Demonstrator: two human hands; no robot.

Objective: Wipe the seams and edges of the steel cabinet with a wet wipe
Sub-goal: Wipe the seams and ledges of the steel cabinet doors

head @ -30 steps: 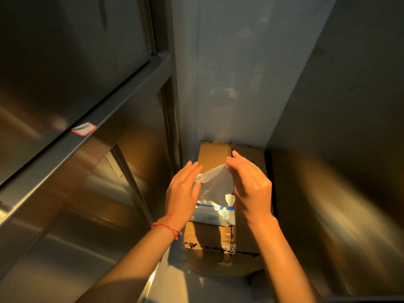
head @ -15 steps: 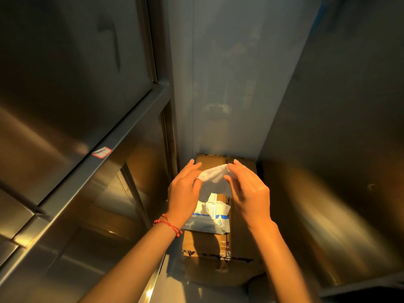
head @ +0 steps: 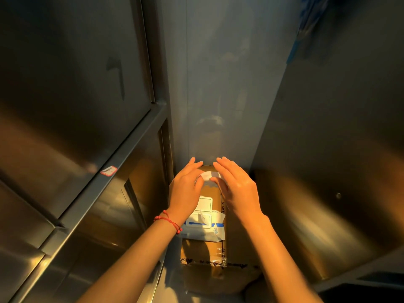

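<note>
A white wet wipe, folded small, sits between my two hands above a cardboard box. My left hand pinches its left side with thumb and fingers; a red string bracelet circles that wrist. My right hand pinches the wipe's right side, its fingers stretched over it. The steel cabinet fills the left of the view, with a horizontal seam rail and a vertical door edge close to my left hand.
A wet wipe pack with its lid open lies on the cardboard box. A small red-edged sticker is on the cabinet rail. A grey wall stands behind, and a steel panel is on the right.
The wipe, spread wide between my hands a second ago, is now bunched small. Both hands have come closer together and risen, uncovering the pack below.
</note>
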